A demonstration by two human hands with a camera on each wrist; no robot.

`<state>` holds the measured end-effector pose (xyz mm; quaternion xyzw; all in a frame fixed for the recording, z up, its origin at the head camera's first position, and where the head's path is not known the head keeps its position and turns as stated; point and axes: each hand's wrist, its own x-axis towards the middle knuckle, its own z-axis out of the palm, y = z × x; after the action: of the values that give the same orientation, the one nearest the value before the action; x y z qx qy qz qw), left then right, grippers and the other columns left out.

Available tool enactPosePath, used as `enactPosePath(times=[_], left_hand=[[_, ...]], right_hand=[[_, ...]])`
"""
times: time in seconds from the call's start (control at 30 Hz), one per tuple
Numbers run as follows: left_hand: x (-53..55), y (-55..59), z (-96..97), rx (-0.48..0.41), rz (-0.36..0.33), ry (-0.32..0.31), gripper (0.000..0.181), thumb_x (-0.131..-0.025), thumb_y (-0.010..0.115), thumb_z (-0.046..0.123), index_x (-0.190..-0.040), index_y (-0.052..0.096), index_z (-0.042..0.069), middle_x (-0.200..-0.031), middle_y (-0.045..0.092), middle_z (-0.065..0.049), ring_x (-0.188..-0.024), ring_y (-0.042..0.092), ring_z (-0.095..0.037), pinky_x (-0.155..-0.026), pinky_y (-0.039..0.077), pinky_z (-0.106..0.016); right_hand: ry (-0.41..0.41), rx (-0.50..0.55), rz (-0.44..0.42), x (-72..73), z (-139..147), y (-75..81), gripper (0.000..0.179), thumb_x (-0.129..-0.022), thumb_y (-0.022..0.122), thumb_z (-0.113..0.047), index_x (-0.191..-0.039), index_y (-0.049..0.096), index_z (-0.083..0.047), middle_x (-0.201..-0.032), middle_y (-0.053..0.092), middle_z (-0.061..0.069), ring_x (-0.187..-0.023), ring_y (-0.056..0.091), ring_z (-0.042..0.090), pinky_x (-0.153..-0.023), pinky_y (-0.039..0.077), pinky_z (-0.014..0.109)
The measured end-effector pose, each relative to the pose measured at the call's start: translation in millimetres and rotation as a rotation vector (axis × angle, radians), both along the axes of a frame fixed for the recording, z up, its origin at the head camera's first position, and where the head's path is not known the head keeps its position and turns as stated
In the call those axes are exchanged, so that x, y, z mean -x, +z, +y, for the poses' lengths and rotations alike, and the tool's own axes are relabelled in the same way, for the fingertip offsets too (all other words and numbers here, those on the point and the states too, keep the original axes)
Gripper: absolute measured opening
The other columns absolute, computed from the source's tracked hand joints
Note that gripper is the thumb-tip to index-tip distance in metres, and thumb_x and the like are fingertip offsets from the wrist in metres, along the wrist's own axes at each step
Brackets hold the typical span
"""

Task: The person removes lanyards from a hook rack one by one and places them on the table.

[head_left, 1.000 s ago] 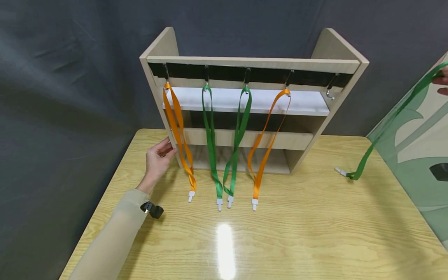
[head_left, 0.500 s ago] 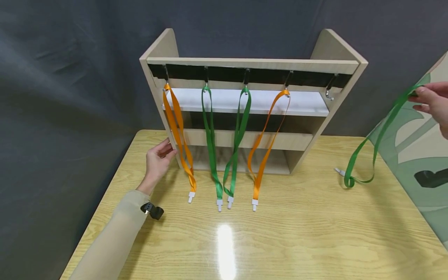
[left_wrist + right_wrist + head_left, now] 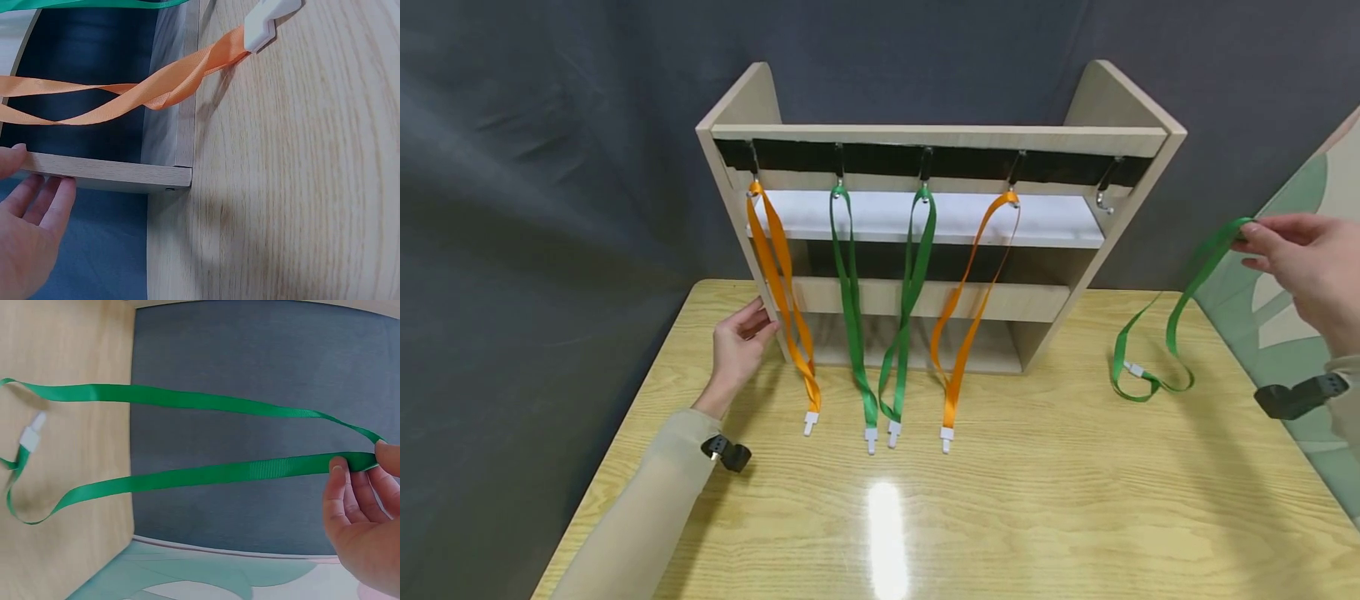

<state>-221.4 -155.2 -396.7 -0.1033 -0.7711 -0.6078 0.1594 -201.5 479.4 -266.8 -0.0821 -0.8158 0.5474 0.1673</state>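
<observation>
My right hand pinches the top of a green lanyard at the right of the head view. The strap forms an open loop downward, and its white clip lies low over the table. In the right wrist view, thumb and fingers hold the bend of the strap. My left hand grips the left side panel of a wooden shelf rack, thumb on one face and fingers on the other. On the rack's hooks hang an orange lanyard, two green ones and another orange one.
The rightmost hook bears no lanyard. The rack stands at the back of the wooden table, before a dark curtain. A patterned green and cream surface lies beyond the table's right edge.
My right hand has come in from the right edge, moving left and down with the green lanyard. Its strap has slackened into a wider loop near the table. The left hand stays put.
</observation>
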Motion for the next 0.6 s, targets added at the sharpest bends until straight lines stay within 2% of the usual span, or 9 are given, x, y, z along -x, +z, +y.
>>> enactPosePath(times=[0.23, 0.4, 0.5, 0.57, 0.6], left_hand=[[-0.4, -0.4, -1.0, -0.007, -0.001, -0.002, 0.046, -0.084, 0.065, -0.012, -0.128, 0.054, -0.009, -0.112, 0.061, -0.030, -0.102, 0.059, -0.042, -0.080, 0.052, -0.019], [0.3, -0.7, -0.3, -0.004, -0.007, -0.002, 0.045, -0.085, 0.065, -0.011, -0.129, 0.055, -0.007, -0.112, 0.061, -0.029, -0.102, 0.060, -0.040, -0.078, 0.052, -0.018], [0.5, -0.9, -0.3, 0.002, -0.009, -0.001, 0.045, -0.085, 0.065, -0.010, -0.129, 0.055, -0.006, -0.112, 0.061, -0.028, -0.102, 0.060, -0.039, -0.078, 0.051, -0.016], [0.4, -1.0, -0.5, 0.007, -0.009, 0.002, 0.045, -0.086, 0.065, -0.010, -0.129, 0.055, -0.006, -0.113, 0.061, -0.028, -0.102, 0.060, -0.039, -0.078, 0.051, -0.016], [0.5, -1.1, -0.7, 0.013, -0.006, 0.004, 0.045, -0.086, 0.065, -0.010, -0.129, 0.054, -0.006, -0.113, 0.061, -0.028, -0.101, 0.060, -0.039, -0.078, 0.051, -0.016]], right_hand=[[-0.012, -0.118, -0.094, -4.4, 2, -17.3, 0.018, -0.094, 0.059, -0.029, -0.108, 0.058, -0.018, -0.088, 0.057, -0.022, -0.074, 0.058, -0.010, -0.060, 0.048, 0.008], [0.010, -0.261, -0.142, -11.1, 6, -32.9, 0.033, -0.095, 0.057, -0.031, -0.112, 0.057, -0.002, -0.081, 0.057, -0.027, -0.070, 0.058, -0.010, -0.057, 0.049, 0.010], [0.014, -0.379, -0.186, -15.8, 6, -41.0, 0.049, -0.097, 0.053, -0.035, -0.118, 0.054, 0.009, -0.075, 0.056, -0.030, -0.064, 0.056, -0.010, -0.054, 0.049, 0.012], [0.010, -0.456, -0.218, -17.9, 6, -46.7, 0.056, -0.097, 0.050, -0.039, -0.121, 0.052, 0.011, -0.072, 0.056, -0.029, -0.062, 0.055, -0.010, -0.052, 0.049, 0.013], [0.011, -0.487, -0.232, -18.8, 7, -49.4, 0.059, -0.097, 0.050, -0.041, -0.122, 0.051, 0.013, -0.072, 0.059, -0.025, -0.061, 0.055, -0.010, -0.051, 0.048, 0.013]])
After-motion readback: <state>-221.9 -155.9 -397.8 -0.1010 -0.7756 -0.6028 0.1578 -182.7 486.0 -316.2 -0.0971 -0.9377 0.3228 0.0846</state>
